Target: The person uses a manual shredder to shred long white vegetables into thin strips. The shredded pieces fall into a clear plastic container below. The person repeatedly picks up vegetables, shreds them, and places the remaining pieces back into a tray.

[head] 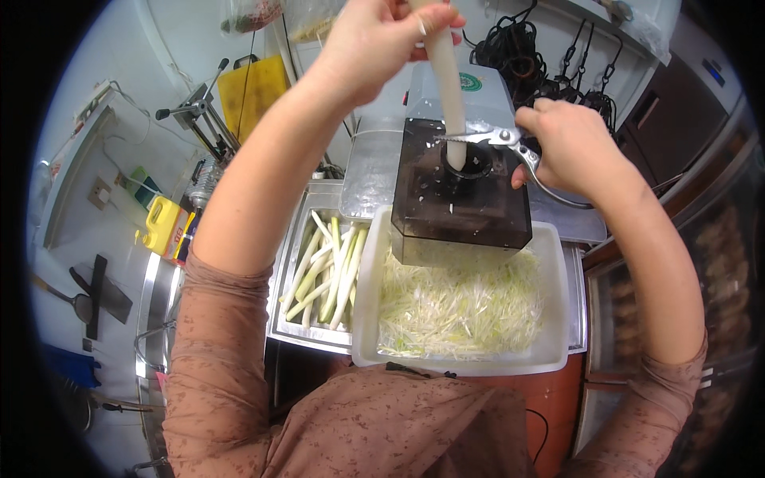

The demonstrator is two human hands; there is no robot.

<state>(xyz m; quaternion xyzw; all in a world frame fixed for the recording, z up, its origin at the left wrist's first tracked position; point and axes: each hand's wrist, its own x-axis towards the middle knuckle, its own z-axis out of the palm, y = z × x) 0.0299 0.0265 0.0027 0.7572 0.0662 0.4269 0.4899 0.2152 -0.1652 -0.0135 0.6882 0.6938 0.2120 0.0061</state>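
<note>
My left hand (412, 30) grips a thick white leek or scallion stalk (445, 83) near its top. The stalk hangs down with its lower end at the round black feed opening (469, 164) of a shredding machine (460, 215). My right hand (559, 143) holds metal kitchen scissors (505, 137), whose blades lie around the stalk just above the opening. Below the machine's dark cover, a white plastic tub (460, 364) holds a heap of pale green shreds (460, 305). Left of it, whole stalks (329, 275) lie in a steel tray (311, 340).
A yellow jug (161, 224) and a metal stand with levers (200, 113) are at the left. A yellow cutting board (251, 95) leans on the wall behind. Black cords with hooks (514, 60) hang at the back right, near a glass-fronted cabinet (621, 322).
</note>
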